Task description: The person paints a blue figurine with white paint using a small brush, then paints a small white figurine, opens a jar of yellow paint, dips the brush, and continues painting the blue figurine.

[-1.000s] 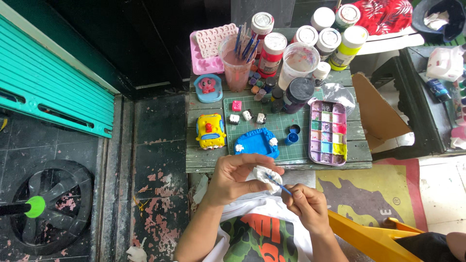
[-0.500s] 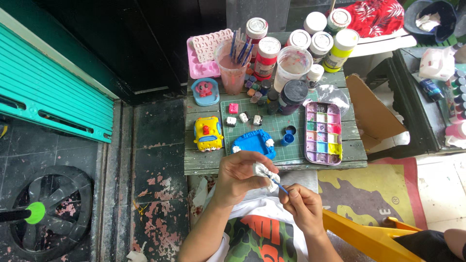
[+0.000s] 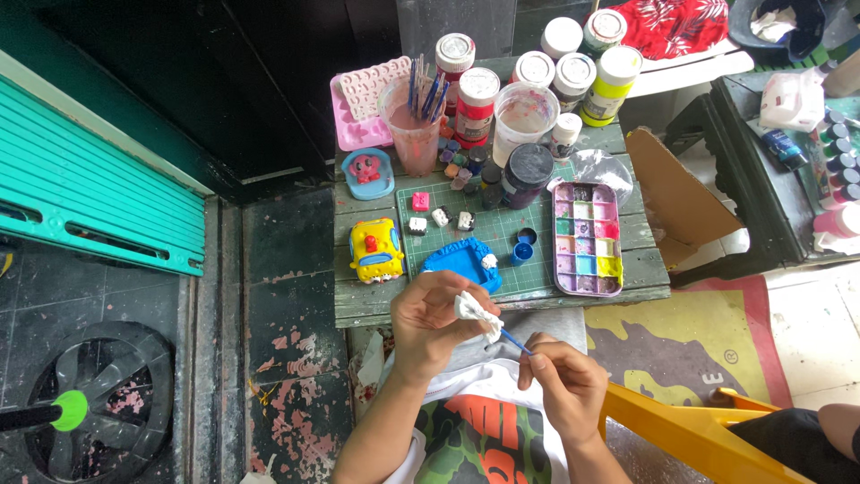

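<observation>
The left hand [image 3: 434, 318] holds a small crumpled white cloth [image 3: 477, 312] just off the near edge of the counter [image 3: 358, 300], its grip closed on the wad between thumb and fingertips. The right hand [image 3: 564, 381] sits lower and to the right, over the lap, its grip pinched shut on a thin blue-handled brush [image 3: 514, 341]. The brush's long axis runs on a slant, up and to the left from the right fingers toward the cloth, and its tip meets or disappears into the folds of the cloth; the bristles are too small to make out, so whether they are wrapped or only touching is unclear. The cloth therefore lies up and left of the right hand, at the far end of the brush, and the left hand is the nearer of the two to the counter.

On the counter just beyond the cloth lies a blue moulded figure [image 3: 461, 262] on a green cutting mat [image 3: 528, 278], with a yellow toy-like figure [image 3: 376, 251] to its left and a paint palette [image 3: 587, 237] with many coloured wells to its right. Further back stand a pink cup of brushes [image 3: 414, 125], a row of white-capped paint bottles [image 3: 537, 76] and a pink mould tray [image 3: 363, 108].
</observation>
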Available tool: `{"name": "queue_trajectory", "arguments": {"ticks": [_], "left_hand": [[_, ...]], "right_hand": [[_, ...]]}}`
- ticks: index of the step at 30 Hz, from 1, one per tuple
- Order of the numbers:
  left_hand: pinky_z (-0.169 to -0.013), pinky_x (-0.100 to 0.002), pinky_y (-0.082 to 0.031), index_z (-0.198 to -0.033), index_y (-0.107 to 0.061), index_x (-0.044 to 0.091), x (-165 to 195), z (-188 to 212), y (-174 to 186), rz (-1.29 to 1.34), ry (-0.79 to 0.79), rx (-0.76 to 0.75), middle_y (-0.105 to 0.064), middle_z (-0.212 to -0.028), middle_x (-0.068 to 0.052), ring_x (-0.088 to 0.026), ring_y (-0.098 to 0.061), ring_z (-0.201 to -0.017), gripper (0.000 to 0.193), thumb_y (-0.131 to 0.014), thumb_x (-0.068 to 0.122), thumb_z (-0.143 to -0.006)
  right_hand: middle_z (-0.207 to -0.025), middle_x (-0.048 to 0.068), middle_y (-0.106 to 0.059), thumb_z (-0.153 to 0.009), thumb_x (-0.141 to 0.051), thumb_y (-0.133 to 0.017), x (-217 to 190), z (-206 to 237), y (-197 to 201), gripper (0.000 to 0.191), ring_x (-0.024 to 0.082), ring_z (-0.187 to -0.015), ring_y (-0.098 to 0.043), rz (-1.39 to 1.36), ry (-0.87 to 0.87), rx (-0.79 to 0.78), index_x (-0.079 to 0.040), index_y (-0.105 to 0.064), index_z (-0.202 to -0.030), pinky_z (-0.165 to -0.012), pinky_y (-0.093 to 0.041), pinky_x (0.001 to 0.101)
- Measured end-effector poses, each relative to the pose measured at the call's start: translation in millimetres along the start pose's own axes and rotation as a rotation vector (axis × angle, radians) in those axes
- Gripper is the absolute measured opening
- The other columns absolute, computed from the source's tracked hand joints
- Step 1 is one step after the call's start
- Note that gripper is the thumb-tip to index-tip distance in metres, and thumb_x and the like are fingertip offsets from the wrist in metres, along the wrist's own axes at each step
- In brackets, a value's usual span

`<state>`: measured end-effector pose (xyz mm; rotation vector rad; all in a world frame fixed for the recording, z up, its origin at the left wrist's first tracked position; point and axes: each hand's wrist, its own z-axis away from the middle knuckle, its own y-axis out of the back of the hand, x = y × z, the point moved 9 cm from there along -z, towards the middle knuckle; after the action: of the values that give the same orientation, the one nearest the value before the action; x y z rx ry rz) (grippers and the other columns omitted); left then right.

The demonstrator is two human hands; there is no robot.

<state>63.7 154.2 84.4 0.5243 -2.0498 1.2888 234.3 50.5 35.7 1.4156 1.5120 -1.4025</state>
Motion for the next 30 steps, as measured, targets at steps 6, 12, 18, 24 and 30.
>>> {"name": "queue_trajectory", "arguments": {"ticks": [6,12,18,24,30], "left_hand": [[-0.089,-0.04,-0.062,-0.119,-0.058,0.005,7.1,5.9,-3.1,-0.005,-0.067,0.021,-0.073,-0.105,-0.018,-0.025,-0.073,-0.1,0.041,-0.078,-0.014,-0.088],[-0.092,-0.043,-0.061,-0.117,-0.058,0.003,-0.7,7.2,4.6,-0.044,-0.071,0.123,-0.072,-0.106,-0.017,-0.026,-0.072,-0.101,0.038,-0.078,-0.013,-0.089],[-0.099,-0.046,-0.06,-0.131,-0.056,0.003,-8.6,3.9,15.7,0.084,-0.045,0.11,-0.073,-0.118,-0.023,-0.03,-0.072,-0.113,0.049,-0.079,-0.008,-0.089],[-0.099,-0.046,-0.06,-0.139,-0.051,0.005,-12.8,6.5,11.6,0.123,-0.01,0.078,-0.071,-0.124,-0.027,-0.032,-0.071,-0.115,0.059,-0.079,-0.008,-0.089],[-0.095,-0.046,-0.062,-0.137,-0.051,0.006,-12.1,7.5,4.4,0.112,0.029,0.057,-0.071,-0.121,-0.026,-0.032,-0.073,-0.109,0.059,-0.079,-0.01,-0.088]], "right_hand": [[-0.077,0.013,-0.072,-0.093,0.008,-0.065,-55.3,-10.6,-18.9,0.002,0.018,-0.073,-0.063,0.357,0.225,0.058,0.007,-0.067,-0.092,-0.07,-0.051,0.0298],[-0.077,0.012,-0.067,-0.081,0.014,-0.075,-79.4,-8.9,-23.2,0.012,0.016,-0.069,-0.061,0.537,0.323,0.17,0.009,-0.068,-0.089,-0.063,-0.048,0.027],[-0.082,0.015,-0.071,-0.084,0.013,-0.073,-77.8,-2.7,-14.7,0.011,0.017,-0.074,-0.061,0.53,0.356,0.18,0.009,-0.066,-0.093,-0.069,-0.049,0.029],[-0.083,0.014,-0.072,-0.096,0.007,-0.063,-62.4,-0.7,-4.8,0.003,0.017,-0.077,-0.064,0.326,0.283,0.156,0.009,-0.066,-0.097,-0.074,-0.05,0.03],[-0.077,0.012,-0.069,-0.094,0.008,-0.065,-48.5,-7.7,-11.1,0.002,0.016,-0.07,-0.064,0.341,0.202,0.106,0.007,-0.066,-0.092,-0.065,-0.05,0.0269]]}}
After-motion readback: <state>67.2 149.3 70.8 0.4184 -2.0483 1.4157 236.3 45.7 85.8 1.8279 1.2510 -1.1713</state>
